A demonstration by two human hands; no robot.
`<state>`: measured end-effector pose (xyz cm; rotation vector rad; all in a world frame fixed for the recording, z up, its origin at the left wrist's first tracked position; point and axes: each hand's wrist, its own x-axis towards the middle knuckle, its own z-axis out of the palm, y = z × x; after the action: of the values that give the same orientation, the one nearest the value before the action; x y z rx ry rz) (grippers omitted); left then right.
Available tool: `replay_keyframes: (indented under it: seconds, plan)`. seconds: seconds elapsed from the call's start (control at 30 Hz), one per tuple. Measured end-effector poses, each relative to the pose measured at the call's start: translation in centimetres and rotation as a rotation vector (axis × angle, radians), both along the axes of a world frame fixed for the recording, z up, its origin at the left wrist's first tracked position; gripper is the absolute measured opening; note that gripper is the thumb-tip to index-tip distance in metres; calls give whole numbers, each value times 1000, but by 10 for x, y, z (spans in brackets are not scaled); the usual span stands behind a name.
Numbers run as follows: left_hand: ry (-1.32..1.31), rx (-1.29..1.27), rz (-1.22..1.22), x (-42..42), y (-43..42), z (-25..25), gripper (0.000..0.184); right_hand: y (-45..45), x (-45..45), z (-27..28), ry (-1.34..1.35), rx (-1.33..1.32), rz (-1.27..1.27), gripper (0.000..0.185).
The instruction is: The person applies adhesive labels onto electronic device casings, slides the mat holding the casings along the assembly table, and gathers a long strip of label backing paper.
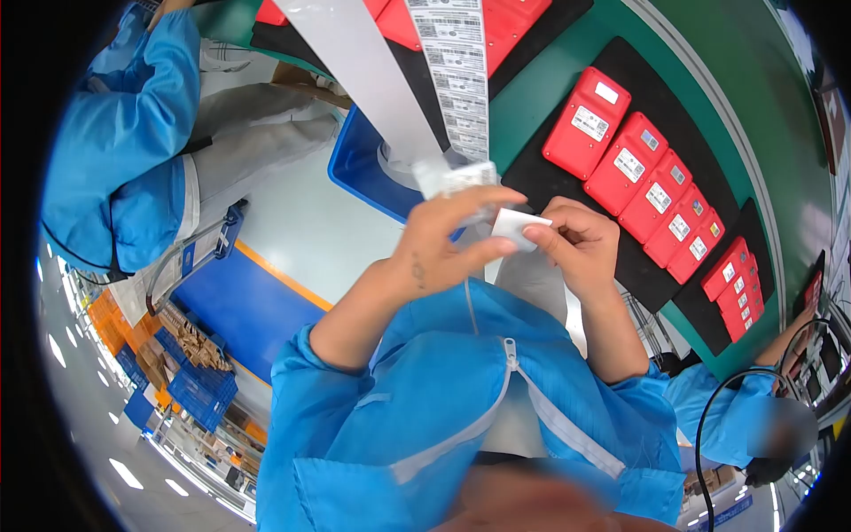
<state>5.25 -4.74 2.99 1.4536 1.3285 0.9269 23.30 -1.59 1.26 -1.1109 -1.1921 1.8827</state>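
A small white label (519,229), its blank face showing, is pinched between the thumb and fingers of my right hand (581,244). My left hand (448,232) is open beside it, with the thumb and fingers apart and the thumb tip close to the label's lower edge. Whether that thumb touches the label I cannot tell. Just beyond my left hand is the blurred end of a printed label strip (456,80). A blank white strip (363,66) runs alongside it, down towards a blue bin (359,164).
Red boxes with white labels (587,122) lie in a row on a black mat (634,80) on the green table (550,66). Smaller red boxes (734,288) lie further right. Co-workers in blue jackets sit left (133,151) and right (727,412). A black cable (700,443) hangs at right.
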Motion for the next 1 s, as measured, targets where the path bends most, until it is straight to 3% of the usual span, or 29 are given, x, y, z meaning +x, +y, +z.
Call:
replay_keyframes:
  seconds: [0.13,0.2,0.33,0.43,0.53,0.63,0.73,0.83,0.9,0.93,0.97,1.0]
  plan:
    - [-196,-140,21,10,-3,-7,14,-3,-1,-1,28,-67,20,12]
    - [-188,-212,48,9,0,-9,12,-5,3,-9,84,-72,54,11]
    - [-115,-298,120,12,3,-15,14,7,4,-14,194,-159,-119,15]
    - [-26,-322,32,11,5,-20,15,10,0,-9,163,-161,-130,13]
    - [-107,-293,49,17,10,-26,15,11,4,-15,202,-143,-146,12]
    - [-234,-311,146,33,16,-22,15,10,4,-16,102,-65,-223,9]
    - [-236,-526,4,20,8,-21,20,11,8,-21,-140,368,-221,8]
    - [-265,-532,47,-3,-11,-22,24,28,11,-23,-170,267,-591,8]
    - [-247,-426,394,-45,-44,-22,21,63,23,-30,-280,99,-627,10]
    - [-260,-392,740,-74,-66,-22,13,71,25,-34,-301,62,-559,10]
    - [-376,-369,738,-120,-84,-13,10,78,27,-38,-322,24,-489,11]
    - [-235,-281,1139,-173,-109,-11,12,82,28,-42,-342,-15,-419,12]
